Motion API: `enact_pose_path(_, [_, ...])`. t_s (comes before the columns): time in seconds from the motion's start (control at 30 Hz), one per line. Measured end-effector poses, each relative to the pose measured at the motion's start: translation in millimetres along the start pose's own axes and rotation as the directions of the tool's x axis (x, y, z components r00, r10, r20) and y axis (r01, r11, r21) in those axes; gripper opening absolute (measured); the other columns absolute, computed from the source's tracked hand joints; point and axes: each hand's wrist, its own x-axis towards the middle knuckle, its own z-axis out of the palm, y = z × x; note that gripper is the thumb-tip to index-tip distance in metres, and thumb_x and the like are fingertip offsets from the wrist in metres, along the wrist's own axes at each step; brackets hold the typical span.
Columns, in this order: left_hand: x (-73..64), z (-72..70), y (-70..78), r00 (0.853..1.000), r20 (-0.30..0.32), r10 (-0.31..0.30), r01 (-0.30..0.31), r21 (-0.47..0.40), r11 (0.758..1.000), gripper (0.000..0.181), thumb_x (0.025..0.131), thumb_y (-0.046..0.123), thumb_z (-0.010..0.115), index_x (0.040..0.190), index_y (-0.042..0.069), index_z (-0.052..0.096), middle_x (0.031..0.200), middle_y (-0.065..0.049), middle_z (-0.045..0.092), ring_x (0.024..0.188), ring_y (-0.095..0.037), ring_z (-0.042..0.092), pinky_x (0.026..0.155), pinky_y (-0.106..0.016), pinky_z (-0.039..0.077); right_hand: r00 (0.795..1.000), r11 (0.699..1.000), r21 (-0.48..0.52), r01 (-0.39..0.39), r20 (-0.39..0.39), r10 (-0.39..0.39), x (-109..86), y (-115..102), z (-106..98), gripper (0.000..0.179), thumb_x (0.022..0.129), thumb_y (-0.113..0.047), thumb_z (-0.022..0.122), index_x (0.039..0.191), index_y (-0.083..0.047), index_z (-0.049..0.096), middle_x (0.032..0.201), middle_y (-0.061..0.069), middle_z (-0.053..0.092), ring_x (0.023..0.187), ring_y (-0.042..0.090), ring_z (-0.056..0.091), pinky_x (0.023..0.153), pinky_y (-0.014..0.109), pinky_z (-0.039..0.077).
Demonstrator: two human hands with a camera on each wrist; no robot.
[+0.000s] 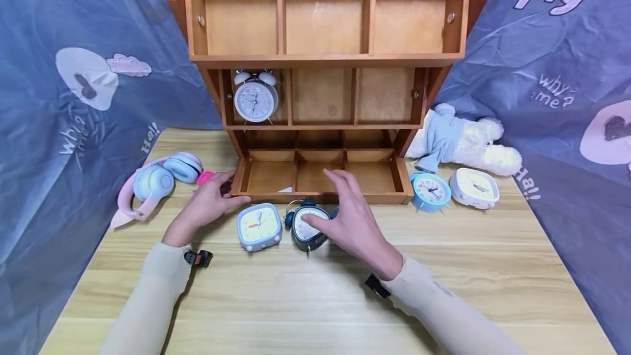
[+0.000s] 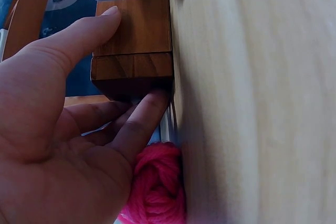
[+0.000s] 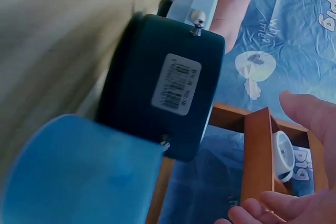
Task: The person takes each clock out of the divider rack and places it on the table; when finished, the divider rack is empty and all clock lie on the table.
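Note:
My left hand (image 1: 209, 201) grips the lower left front corner of the wooden shelf (image 1: 320, 199), thumb along the front board and fingers round the side. Just above the dark teal twin-bell alarm clock (image 1: 307, 240) hovers my right hand (image 1: 357, 226), thumb and fingers spread. This clock leans back on the table, its barcode label (image 3: 177, 83) visible in the right wrist view. Between the hands stands a pale blue square clock (image 1: 258, 227). A white twin-bell clock (image 1: 255, 101) occupies the middle tier's left compartment.
Pink-and-blue headphones (image 1: 153, 182) and pink yarn (image 2: 157, 184) lie left of the shelf. On the right are a light blue round clock (image 1: 431, 190), a white square clock (image 1: 475, 187) and a plush toy (image 1: 463, 138). A blurred light-blue shape (image 3: 84, 174) fills the right wrist view's lower left.

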Motion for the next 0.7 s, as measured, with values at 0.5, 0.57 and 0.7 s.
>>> enact_pose_path(0.5, [-0.4, 1.1, 3.5, 1.000, -0.009, 0.022, -0.022, 0.006, 1.000, 0.093, 0.101, 0.038, 0.087, 0.167, -0.008, 0.042, 0.161, -0.035, 0.057, 0.141, -0.052, 0.064, 0.121, -0.066, 0.051, 0.961, 0.969, -0.008, 0.248, -0.122, -0.247, 36.2, -28.4, 4.0, 0.096, 0.087, -0.038, 0.099, 0.165, -0.008, 0.052, 0.161, 0.012, 0.051, 0.146, 0.032, 0.056, 0.124, 0.053, 0.052])
enact_pose_path(0.57, [-0.4, 0.5, 3.5, 1.000, -0.005, 0.018, -0.018, 0.010, 1.000, 0.094, 0.101, 0.039, 0.086, 0.168, -0.009, 0.042, 0.162, -0.035, 0.056, 0.142, -0.052, 0.063, 0.121, -0.067, 0.051, 0.955, 0.965, -0.012, 0.262, -0.142, -0.261, 42.1, -33.3, 4.2, 0.095, 0.087, -0.037, 0.099, 0.164, -0.007, 0.052, 0.161, 0.013, 0.051, 0.146, 0.033, 0.056, 0.123, 0.054, 0.052])
enact_pose_path(0.7, [-0.5, -0.2, 2.4, 1.000, 0.003, 0.006, -0.006, -0.001, 1.000, 0.095, 0.101, 0.039, 0.086, 0.169, -0.007, 0.040, 0.164, -0.034, 0.054, 0.143, -0.051, 0.064, 0.121, -0.065, 0.053, 0.943, 0.961, -0.008, 0.277, -0.190, -0.273, 54.4, -42.4, 6.3, 0.095, 0.088, -0.036, 0.098, 0.165, -0.007, 0.052, 0.162, 0.013, 0.051, 0.145, 0.034, 0.055, 0.121, 0.055, 0.051])
